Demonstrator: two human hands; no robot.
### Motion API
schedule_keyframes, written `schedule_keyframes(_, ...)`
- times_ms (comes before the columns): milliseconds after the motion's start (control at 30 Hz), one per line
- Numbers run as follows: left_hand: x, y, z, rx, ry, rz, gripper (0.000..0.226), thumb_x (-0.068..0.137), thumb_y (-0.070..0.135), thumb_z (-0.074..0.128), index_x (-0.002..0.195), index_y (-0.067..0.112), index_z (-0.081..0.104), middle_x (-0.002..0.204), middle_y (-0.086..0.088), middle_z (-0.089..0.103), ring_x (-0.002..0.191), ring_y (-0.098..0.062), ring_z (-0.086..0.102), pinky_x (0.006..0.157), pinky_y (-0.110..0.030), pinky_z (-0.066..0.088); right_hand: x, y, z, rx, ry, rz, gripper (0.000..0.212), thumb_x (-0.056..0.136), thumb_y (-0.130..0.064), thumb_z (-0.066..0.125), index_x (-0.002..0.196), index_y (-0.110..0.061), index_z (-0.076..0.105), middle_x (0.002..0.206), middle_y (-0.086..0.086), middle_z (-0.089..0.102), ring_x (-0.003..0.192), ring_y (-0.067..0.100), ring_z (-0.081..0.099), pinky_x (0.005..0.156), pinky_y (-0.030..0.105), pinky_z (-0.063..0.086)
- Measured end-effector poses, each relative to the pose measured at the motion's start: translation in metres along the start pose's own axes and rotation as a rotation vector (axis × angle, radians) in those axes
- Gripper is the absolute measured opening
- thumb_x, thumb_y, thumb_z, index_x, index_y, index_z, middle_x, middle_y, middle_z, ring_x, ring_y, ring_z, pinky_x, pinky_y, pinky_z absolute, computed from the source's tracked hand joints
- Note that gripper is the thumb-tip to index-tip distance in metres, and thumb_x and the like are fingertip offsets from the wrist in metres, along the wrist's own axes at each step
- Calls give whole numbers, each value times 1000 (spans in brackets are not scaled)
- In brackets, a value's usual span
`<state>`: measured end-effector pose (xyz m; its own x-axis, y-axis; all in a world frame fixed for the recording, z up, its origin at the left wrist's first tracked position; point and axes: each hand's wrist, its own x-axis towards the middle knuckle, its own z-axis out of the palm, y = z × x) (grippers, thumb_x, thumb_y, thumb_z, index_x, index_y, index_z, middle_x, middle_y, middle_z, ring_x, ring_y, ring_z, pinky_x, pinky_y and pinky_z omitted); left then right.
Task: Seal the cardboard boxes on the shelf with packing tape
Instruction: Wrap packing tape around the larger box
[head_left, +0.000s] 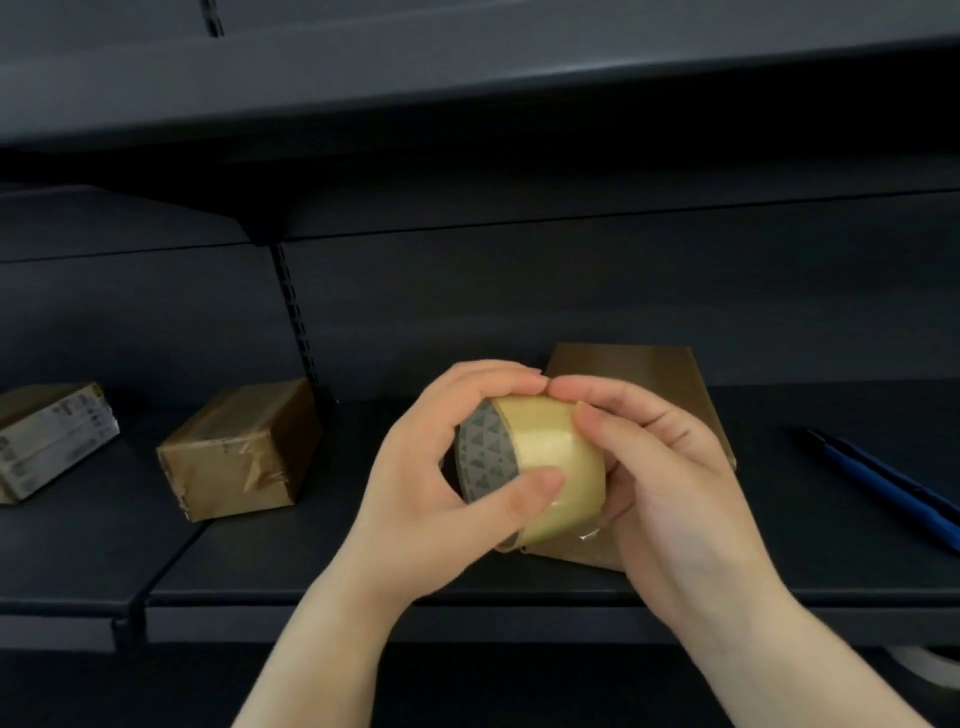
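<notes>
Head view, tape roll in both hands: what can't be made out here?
- Flat brown cardboard box behind the hands: its middle and flaps are hidden by the left hand, right hand and clear packing tape roll.
- Tape's free end: lost under the fingers.
- Printed carton: cut by the left edge, print too blurred to read.
- Blue pen-like tool: cut by the right edge.

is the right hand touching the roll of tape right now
Touching. The head view shows the right hand curled round the tape roll, fingertips pressed on its outer band, while the left hand grips the other side.
</notes>
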<state>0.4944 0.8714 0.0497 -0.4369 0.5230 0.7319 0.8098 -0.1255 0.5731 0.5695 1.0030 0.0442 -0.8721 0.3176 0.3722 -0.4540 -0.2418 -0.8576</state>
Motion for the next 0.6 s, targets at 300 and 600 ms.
schedule_keyframes(300,3,20,-12,180,167,-10,17,66,27,71,83,25,70,94,10,71,97,-9,65,81,-26,54,5,6,8,-199,-180,-274,18,88,-12,49,99,-20,61,89,0,69,82,14,64,72,23,51)
schedule_keyframes(600,-2,33,-23,390,91,-94,19,68,32,71,87,36,70,95,30,64,92,10,63,83,-17,52,11,4,6,-484,-199,-316,18,89,-18,47,98,-26,60,90,-5,69,87,13,65,77,30,53)
